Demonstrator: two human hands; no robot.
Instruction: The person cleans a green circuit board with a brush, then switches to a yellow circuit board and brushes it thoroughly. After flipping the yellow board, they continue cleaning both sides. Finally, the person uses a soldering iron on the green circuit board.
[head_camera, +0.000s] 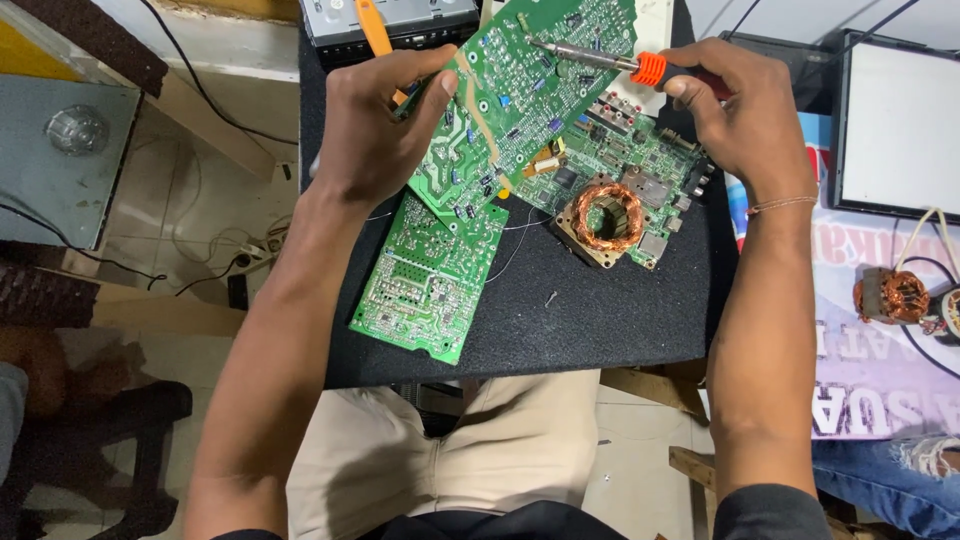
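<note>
While the left hand (372, 125) props a green circuit board (520, 95) tilted at twelve o'clock on the black surface (590, 310), a slip could let it drop onto the copper coil (607, 215) at three o'clock. Fingers (440, 90) pinch its left edge. Right hand (745, 115), fingers wrapped shut, presses the soldering iron (600, 60) tip onto the board; a wobble risks bridging joints.

Second green circuit board (430, 275), copper-wound stator (606, 217) on black mat (600, 310), grey metal box (60, 160), white screen (900, 125).

Green circuit board (520, 100), orange-collared soldering iron (620, 62) (copper coil (607, 215)).
</note>
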